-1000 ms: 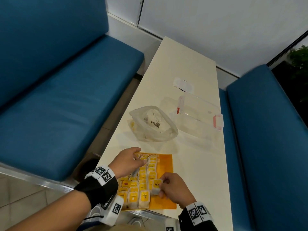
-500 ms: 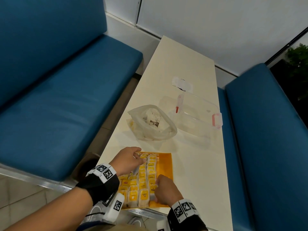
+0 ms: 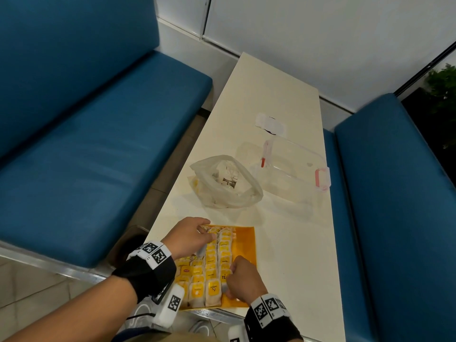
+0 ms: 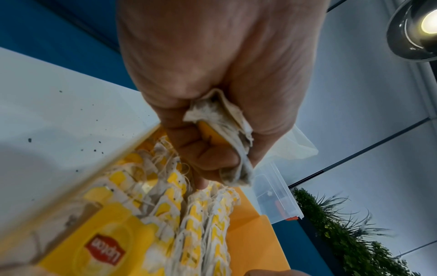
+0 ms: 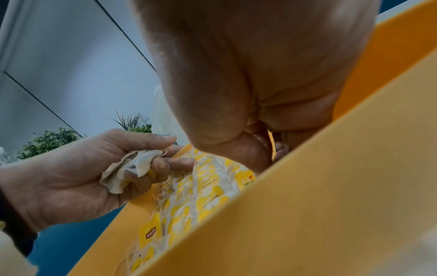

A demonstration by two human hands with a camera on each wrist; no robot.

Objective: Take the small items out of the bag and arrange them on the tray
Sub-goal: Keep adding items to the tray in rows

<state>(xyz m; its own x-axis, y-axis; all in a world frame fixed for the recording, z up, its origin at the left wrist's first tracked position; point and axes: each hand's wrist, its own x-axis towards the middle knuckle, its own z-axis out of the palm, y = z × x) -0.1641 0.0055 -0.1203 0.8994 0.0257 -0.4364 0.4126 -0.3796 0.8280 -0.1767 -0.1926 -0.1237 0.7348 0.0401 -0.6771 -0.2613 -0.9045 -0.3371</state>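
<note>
gripping tea bags (image 4: 220,134) w/ left hand (image 3: 188,236), right hand (image 3: 243,280) pinching one on tray (image 3: 244,245); bag (image 3: 225,183), clear box (image 3: 293,166) behind.

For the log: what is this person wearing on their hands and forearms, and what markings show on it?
Both hands, left hand and right hand, are bare, with no gloves. Each wrist carries a black wrist wrap topped by a white band of black-and-white square coded markers. A white camera block with another such marker hangs below the left wrist, with a thin dark cable beside it. No sleeves reach the forearms.
</note>
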